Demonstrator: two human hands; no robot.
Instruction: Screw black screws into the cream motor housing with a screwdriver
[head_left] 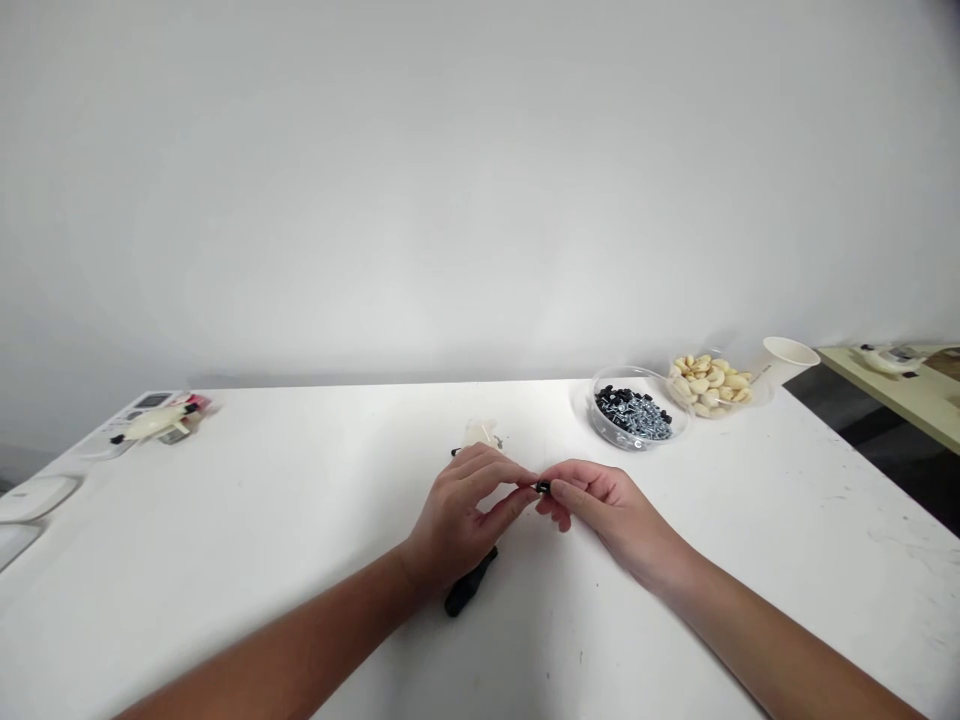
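Just right of the table's middle, my two hands meet fingertip to fingertip. My right hand (600,497) pinches a small black piece (542,487) between thumb and forefinger. My left hand (476,500) is closed in a pinch at the left end of that piece; whatever lies between its fingertips is too small to make out. Under my left hand lies a black handled tool (471,584), its upper end hidden by the hand. A cream-coloured part (481,432) with a black tip shows behind my left hand, mostly covered.
A clear round tub (636,443) with black pieces and silver screws (645,415) stands at the back right. Beside it are a bowl of cream-coloured pieces (709,382) and a white cup (787,355). A cream-coloured assembly (156,422) and white cases (37,498) lie far left.
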